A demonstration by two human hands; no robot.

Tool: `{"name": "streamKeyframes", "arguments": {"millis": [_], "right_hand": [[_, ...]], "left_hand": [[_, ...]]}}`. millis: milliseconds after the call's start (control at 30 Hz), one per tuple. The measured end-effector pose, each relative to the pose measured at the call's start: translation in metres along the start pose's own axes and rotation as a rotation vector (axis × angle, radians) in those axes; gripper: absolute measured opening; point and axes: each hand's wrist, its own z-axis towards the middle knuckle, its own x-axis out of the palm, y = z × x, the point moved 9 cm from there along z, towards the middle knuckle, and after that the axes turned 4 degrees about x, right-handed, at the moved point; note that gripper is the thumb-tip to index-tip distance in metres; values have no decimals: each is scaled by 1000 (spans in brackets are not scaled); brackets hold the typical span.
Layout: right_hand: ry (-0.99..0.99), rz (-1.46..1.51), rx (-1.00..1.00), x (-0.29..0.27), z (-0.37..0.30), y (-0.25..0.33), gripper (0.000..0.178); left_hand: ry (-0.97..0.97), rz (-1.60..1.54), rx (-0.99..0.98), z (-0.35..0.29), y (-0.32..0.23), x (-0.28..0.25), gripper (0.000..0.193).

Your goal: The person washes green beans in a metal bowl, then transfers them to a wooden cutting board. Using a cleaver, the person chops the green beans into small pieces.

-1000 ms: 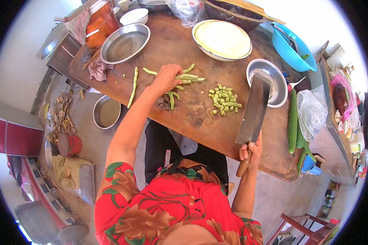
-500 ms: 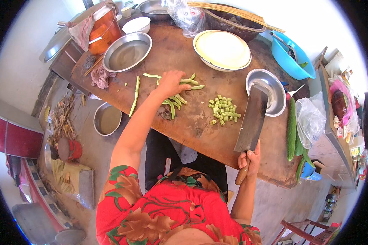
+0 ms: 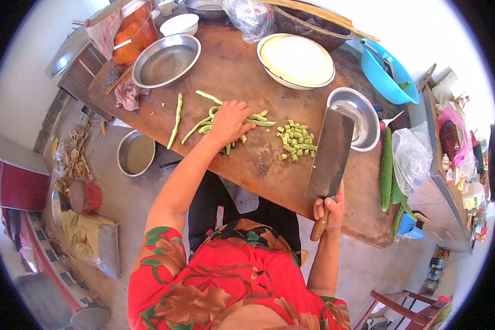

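Note:
My left hand is over a loose bunch of long green beans, fingers curled down on them. Beans stick out on both sides of it, and its fingertips are partly hidden. One single bean lies apart to the left. My right hand is closed round the wooden handle of a cleaver. Its broad dark blade points away from me, above the table's right part, and overlaps the edge of a steel bowl. Between my hands sits a pile of short-cut bean pieces, just left of the blade.
On the wooden table stand a basin of water, a covered enamel basin and a blue basin. Cucumbers and a clear plastic bag lie along the right edge. A metal basin stands lower, beyond the left edge.
My left hand has shifted over the beans, and more of them now show to its left, curled and spread. The cleaver stays in my right hand, tilted slightly differently. The view has moved slightly.

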Motion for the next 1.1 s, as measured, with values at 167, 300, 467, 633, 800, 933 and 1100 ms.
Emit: {"name": "streamKeyframes", "arguments": {"millis": [167, 300, 467, 633, 800, 933, 1100], "right_hand": [[7, -155, 58, 15, -2, -1, 81], [48, -398, 60, 55, 1, 17, 88], [31, -1004, -34, 106, 13, 21, 85], [73, -1374, -107, 126, 24, 8, 84], [87, -1455, -79, 135, 26, 2, 82], [119, -1562, -128, 143, 27, -3, 81], [186, -1624, -73, 152, 28, -7, 83]], "left_hand": [[-58, -60, 111, -7, -12, -8, 38], [-74, -111, 127, -10, -10, -7, 36], [-58, -126, 168, -11, -9, -5, 33], [-20, -78, 156, -9, -9, -2, 32], [-46, -83, 167, -9, -7, 0, 32], [-48, -79, 167, -10, -9, -1, 32], [-5, -66, 135, -10, -10, -1, 32]]}}
